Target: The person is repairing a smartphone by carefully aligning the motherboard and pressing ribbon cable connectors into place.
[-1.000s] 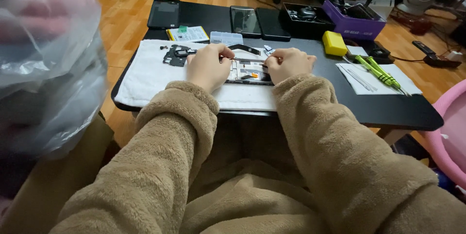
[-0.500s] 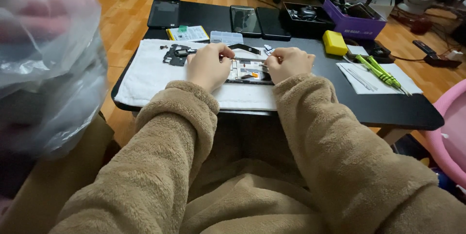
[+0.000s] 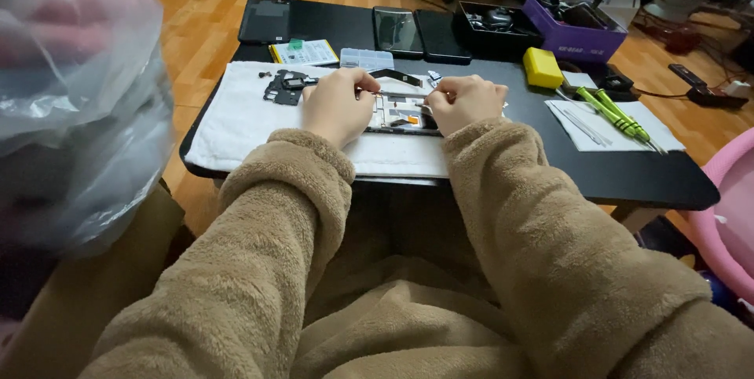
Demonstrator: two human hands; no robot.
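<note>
Table (image 3: 550,167) black; towel (image 3: 236,124) white, plain; sleeves (image 3: 267,253) tan, fuzzy; small box (image 3: 542,67) yellow; tray (image 3: 577,33) purple; screwdrivers (image 3: 616,116) bright green handles; sheet beneath them (image 3: 667,131) white; floor (image 3: 200,25) orange-brown wood planks; plastic bag (image 3: 71,96) clear, greyish sheen; tub at right edge (image 3: 734,222) pink; opened phone (image 3: 400,112) grey, small orange spot

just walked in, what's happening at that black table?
A person in fuzzy tan sleeves is bent over an opened phone lying on a white cloth. The left hand and right hand rest at its two ends, fingers pinched on small parts or a fine tool; which, I cannot tell. A removed black part lies to the left, green screwdrivers to the right.
</note>
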